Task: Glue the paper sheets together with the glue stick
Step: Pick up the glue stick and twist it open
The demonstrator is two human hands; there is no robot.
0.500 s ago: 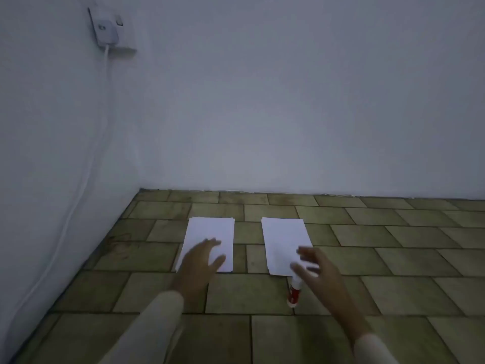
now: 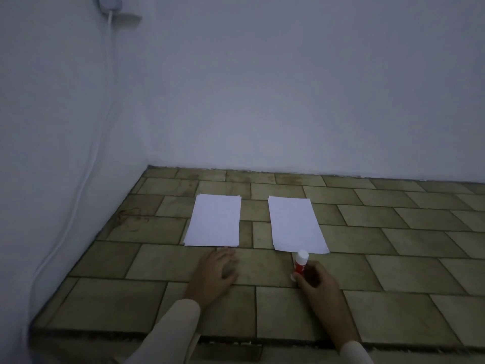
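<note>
Right hand [image 2: 319, 281] fingers pinch the glue stick [image 2: 300, 262] near the right paper sheet [image 2: 295, 223]; left hand [image 2: 215, 271], fingers together, rests on the tiled floor [image 2: 393, 258] near the left paper sheet [image 2: 215, 220]; white cable [image 2: 86, 164] on the left wall.

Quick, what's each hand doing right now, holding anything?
Left hand: empty, resting palm-down on the floor just below the left sheets.
Right hand: closed around the glue stick, cap on.
</note>
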